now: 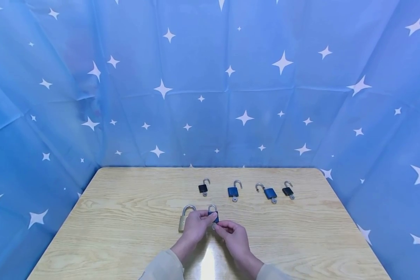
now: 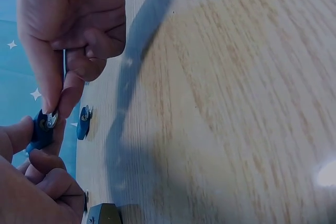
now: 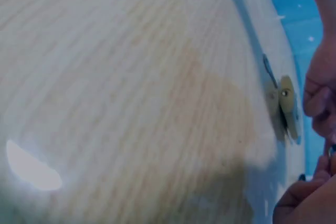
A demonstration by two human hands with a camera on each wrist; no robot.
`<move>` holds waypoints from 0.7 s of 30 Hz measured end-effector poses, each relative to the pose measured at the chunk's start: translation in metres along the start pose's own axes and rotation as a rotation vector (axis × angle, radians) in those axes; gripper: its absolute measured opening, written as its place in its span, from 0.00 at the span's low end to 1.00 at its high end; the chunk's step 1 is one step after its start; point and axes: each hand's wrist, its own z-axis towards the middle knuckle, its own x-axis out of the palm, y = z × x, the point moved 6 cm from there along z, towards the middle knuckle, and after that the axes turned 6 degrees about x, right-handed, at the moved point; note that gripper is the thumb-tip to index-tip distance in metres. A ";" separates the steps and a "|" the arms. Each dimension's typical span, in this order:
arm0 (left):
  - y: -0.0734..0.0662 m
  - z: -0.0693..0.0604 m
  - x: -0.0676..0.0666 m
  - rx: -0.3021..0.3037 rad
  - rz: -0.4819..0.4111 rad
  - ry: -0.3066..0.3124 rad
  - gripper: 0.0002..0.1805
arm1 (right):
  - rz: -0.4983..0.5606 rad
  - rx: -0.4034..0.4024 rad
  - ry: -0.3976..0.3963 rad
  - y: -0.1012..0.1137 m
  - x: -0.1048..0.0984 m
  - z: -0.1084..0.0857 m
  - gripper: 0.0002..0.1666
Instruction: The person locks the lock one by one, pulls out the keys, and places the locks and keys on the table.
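Observation:
A blue padlock [image 1: 215, 219] with its shackle down is held between the thumb and fingers of my left hand [image 1: 195, 226]. My right hand [image 1: 236, 238] pinches the key [image 1: 214, 226] at the lock's lower end. In the left wrist view, the padlock [image 2: 40, 136] sits between both hands, its keyway side facing the pinching fingers; the key is mostly covered there. Just left of my left hand, a larger brass padlock [image 1: 183, 224] lies on the table, partly hidden by that hand. It shows edge-on in the right wrist view, the brass padlock [image 3: 286, 98] beyond the hands.
Farther back on the wooden table [image 1: 126, 217] lie padlocks with shackles open and keys inserted: a black one [image 1: 203, 188], a blue one [image 1: 233, 191], another blue one [image 1: 270, 193] and another black one [image 1: 287, 191]. A blue star-patterned curtain [image 1: 203, 128] surrounds the table's back and sides.

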 end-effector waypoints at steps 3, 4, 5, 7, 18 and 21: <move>0.002 0.000 0.001 0.006 0.004 0.000 0.14 | 0.016 0.015 -0.019 -0.005 0.001 -0.001 0.16; 0.002 0.000 0.001 0.003 0.005 0.002 0.13 | 0.018 0.018 -0.021 -0.006 0.001 0.000 0.16; 0.003 0.001 0.001 0.000 0.006 0.005 0.13 | 0.021 0.021 -0.022 -0.007 0.002 0.000 0.16; 0.003 0.000 0.001 -0.002 0.005 0.008 0.13 | 0.027 0.024 -0.022 -0.009 0.003 -0.001 0.16; 0.003 -0.001 0.002 -0.012 -0.002 -0.005 0.15 | 0.048 0.029 -0.051 -0.009 0.005 -0.008 0.17; 0.004 0.000 0.002 -0.009 0.002 -0.006 0.15 | 0.062 0.022 -0.073 -0.008 0.006 -0.009 0.16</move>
